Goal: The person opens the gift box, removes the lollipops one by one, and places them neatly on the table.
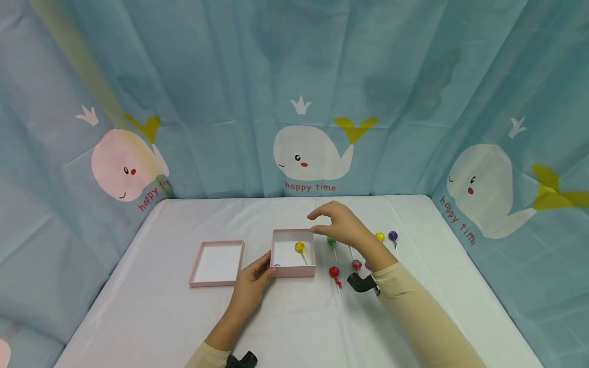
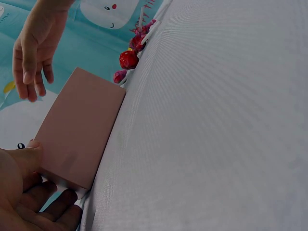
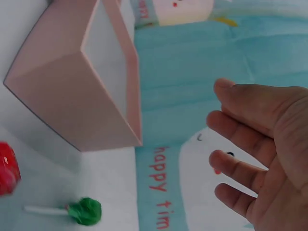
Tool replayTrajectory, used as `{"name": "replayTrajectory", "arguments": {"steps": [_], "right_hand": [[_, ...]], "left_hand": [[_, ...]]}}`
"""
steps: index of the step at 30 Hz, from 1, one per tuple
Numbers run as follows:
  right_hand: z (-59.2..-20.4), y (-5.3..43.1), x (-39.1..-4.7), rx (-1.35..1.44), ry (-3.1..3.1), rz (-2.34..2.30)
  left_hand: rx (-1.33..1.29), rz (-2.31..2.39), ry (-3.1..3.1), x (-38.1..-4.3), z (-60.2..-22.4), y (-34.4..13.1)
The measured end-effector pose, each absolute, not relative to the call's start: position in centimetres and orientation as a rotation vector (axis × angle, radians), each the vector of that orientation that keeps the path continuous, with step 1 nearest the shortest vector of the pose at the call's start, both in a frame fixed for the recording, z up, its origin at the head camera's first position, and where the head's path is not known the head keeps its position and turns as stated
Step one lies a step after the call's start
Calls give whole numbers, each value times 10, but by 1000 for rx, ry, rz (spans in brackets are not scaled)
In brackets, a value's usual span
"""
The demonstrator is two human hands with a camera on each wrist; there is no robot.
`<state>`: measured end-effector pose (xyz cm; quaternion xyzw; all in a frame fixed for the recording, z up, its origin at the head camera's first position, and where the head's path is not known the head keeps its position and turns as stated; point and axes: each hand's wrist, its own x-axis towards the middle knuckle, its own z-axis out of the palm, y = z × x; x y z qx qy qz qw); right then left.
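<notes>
A pink box (image 1: 294, 272) with a white inside stands uncovered on the table. Inside it lies a yellow lollipop (image 1: 300, 247), and a small bluish bit shows by its front left corner. My left hand (image 1: 250, 286) holds the box at that corner, with the thumb (image 2: 29, 154) on one face and the fingers around the edge. Raised over the back right corner, my right hand (image 1: 340, 225) has nothing in it; its fingers are loosely bent and apart from the thumb. A green lollipop (image 3: 86, 211) lies beside the box, below this hand.
The shallow pink lid (image 1: 216, 261) lies left of the box, inside up. To the right are a red lollipop (image 1: 334, 272), a pink one (image 1: 356, 265), a yellow one (image 1: 379, 236) and a purple one (image 1: 392, 235). The right forearm partly covers this group. A whale-print curtain (image 1: 221, 128) hangs behind.
</notes>
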<state>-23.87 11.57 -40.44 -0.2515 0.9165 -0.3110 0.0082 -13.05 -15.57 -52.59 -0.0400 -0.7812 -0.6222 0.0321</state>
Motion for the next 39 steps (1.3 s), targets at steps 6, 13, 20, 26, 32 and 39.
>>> {"name": "replayTrajectory", "arguments": {"steps": [6, 13, 20, 26, 32, 39], "right_hand": [[-415, 98, -244, -789, 2802, -930], [-433, 86, -249, -811, 2778, -872], [-450, 78, -251, -781, 2749, -854], [-459, 73, -250, -802, 2706, -888], [-463, 69, -247, -822, 2729, -858], [-467, 64, -245, -893, 2778, -774]], "left_hand": [[-73, -1939, -2395, -130, -523, -154], [-76, -1938, -2407, -132, -527, -156], [-86, -1960, -2392, -132, -526, -156], [-102, -1960, -2388, -132, -527, -156], [-105, -1955, -2389, -131, -527, -156], [-117, -1958, -2378, -131, -526, -156]]}}
